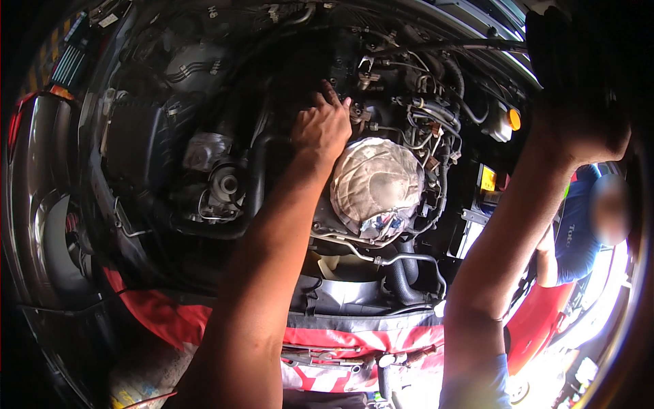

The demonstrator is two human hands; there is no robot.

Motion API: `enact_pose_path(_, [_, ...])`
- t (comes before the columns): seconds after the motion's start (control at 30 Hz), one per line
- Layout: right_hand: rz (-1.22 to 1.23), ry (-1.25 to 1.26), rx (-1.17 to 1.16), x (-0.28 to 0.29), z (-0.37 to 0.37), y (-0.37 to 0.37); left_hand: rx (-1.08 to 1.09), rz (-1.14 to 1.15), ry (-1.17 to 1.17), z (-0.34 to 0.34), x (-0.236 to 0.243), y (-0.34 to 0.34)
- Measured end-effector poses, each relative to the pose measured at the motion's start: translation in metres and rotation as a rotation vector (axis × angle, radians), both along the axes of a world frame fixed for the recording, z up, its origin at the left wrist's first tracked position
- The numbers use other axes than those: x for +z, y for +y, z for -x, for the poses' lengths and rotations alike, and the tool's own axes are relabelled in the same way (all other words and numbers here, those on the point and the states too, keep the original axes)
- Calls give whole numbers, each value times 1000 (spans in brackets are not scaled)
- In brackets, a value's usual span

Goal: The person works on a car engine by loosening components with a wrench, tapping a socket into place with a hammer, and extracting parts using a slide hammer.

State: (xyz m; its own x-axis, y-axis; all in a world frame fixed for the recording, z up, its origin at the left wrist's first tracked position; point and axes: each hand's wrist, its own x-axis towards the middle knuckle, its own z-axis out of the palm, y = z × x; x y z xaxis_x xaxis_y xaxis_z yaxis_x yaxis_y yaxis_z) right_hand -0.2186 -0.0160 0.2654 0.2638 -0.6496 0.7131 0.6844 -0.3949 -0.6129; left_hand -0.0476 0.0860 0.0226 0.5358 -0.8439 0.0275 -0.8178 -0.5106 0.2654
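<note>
I am viewing the vehicle's engine from above. It is sitting in the middle of the bay, beneath and ahead of my left hand. The left index finger is pointing forward into shadow; the thumb is standing slightly apart at its right, near the metal fittings, and the other fingers are curling. I am not able to confirm fingertip contact. The right hand is rising at the upper right, beyond the reservoir with the orange cap; darkness is hiding its fingers, so I cannot tell whether they are together or apart.

A round, creased pale cover is lying just below the left hand, beside the wiring harness. A corrugated hose is running nearer the front. A red fender cover is draping the front edge. A co-worker in a blue shirt is leaning in at the right.
</note>
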Motion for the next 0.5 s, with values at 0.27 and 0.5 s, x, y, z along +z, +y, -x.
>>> enact_pose_path(0.27, [-8,-23,69,0,-18,-6,-10,49,-89,0,-1,3])
enact_pose_path(0.5, [-17,-21,89,-4,-31,-10,-5,19,-40,0,-2,3])
